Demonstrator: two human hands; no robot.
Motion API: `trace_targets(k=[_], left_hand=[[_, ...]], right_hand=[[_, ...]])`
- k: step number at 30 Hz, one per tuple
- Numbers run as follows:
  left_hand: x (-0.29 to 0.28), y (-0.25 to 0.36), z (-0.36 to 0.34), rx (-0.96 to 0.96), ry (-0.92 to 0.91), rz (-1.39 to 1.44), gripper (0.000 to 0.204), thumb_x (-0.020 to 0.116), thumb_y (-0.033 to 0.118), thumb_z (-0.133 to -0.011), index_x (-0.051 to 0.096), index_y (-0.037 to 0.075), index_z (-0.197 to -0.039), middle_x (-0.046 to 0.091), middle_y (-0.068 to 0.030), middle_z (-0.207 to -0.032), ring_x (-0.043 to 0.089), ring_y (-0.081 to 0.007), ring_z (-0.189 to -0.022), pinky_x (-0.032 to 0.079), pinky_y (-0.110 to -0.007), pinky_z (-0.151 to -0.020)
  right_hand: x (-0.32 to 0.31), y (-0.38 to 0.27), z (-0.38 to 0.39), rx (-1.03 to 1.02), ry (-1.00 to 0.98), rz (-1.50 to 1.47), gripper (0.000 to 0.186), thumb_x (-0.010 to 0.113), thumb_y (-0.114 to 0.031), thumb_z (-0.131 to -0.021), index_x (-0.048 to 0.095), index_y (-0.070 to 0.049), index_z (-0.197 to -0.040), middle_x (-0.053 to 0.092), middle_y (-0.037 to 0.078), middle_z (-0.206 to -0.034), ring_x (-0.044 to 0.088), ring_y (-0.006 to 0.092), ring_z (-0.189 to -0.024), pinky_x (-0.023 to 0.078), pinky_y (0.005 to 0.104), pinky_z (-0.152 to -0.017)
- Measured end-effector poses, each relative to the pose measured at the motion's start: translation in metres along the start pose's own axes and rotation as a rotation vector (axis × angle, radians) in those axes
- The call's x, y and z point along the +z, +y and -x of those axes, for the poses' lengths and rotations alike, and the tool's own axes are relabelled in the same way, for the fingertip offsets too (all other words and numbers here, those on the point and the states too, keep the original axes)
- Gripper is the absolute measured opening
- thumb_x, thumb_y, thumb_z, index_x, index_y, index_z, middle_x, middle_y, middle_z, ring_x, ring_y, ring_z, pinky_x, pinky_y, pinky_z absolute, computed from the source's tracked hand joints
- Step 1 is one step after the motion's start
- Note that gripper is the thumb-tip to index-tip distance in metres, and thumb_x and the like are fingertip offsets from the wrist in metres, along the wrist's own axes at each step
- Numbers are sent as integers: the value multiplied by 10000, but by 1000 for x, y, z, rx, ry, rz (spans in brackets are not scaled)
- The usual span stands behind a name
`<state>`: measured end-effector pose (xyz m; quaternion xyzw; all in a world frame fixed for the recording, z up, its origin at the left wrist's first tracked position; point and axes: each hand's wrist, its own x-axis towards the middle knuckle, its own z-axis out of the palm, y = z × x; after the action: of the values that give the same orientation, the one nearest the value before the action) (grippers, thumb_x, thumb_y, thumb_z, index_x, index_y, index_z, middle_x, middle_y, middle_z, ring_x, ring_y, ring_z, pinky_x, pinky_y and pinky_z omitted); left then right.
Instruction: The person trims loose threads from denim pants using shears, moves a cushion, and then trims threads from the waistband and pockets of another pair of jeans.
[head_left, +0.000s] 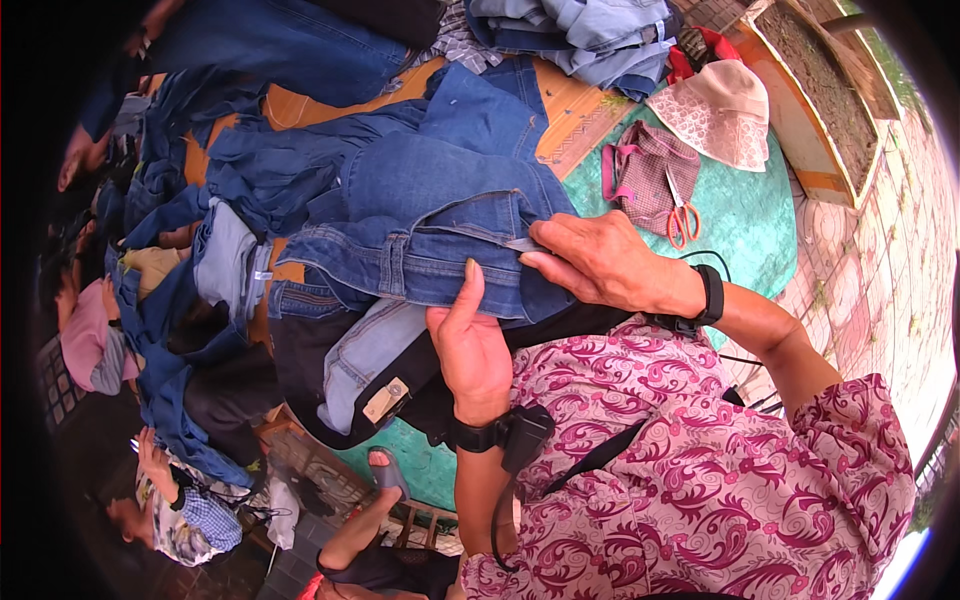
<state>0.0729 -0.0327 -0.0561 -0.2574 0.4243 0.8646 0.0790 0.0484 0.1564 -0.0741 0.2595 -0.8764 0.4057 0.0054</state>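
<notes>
Blue jeans [440,250] lie spread before me, with the waistband and a belt loop facing up. My left hand [472,350] grips the waistband's near edge, its thumb on top and its fingers hidden beneath the denim. My right hand [608,258] is closed in a pinch at the waistband, right of the left thumb. Between its fingertips pokes out a small pale flat thing [522,244], too little of it visible to name. Under the jeans are a black garment [310,365] and a light blue denim piece [370,355].
Scissors with orange handles [683,225] lie on a checked cloth pouch [655,170] beside a pale patterned hat [715,115], on a green surface [760,230]. More denim [575,35] is piled at the far side. Other people sit at left, one in a pink sleeve [90,335]. A planter [815,100] stands far right.
</notes>
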Motion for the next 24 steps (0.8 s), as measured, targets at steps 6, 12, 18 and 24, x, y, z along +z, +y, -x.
trace_targets(k=[6,12,18,24], left_hand=[[0,-2,0,-3,2,1,286,579,40,-979,591,-4,-1262,628,-106,-1282,613,-203,-1157,470,-381,-1037],[2,-1,3,16,17,13,271,595,43,-971,609,3,-1239,638,-96,-1265,617,-198,-1147,470,-375,-1031],[-3,-7,-1,70,14,-99,300,617,11,-932,612,3,-1232,642,-101,-1254,623,-200,-1126,478,-370,-1016],[-7,-5,2,9,63,-3,353,616,-31,-870,614,0,-1221,649,-104,-1229,628,-205,-1116,485,-372,-1007]], right_hand=[[0,2,1,-11,63,-37,195,669,-168,-929,599,-6,-1013,588,123,-759,605,328,-630,455,400,-519],[-12,-7,-8,379,107,-489,245,731,-212,-920,645,-2,-1013,512,51,-726,467,96,-627,374,276,-555],[0,-2,-15,445,70,-587,228,716,-224,-918,638,-15,-965,523,-7,-730,458,58,-655,374,243,-578],[-6,8,-17,579,152,-598,282,710,-223,-891,666,15,-1037,674,102,-887,610,146,-837,486,324,-735]])
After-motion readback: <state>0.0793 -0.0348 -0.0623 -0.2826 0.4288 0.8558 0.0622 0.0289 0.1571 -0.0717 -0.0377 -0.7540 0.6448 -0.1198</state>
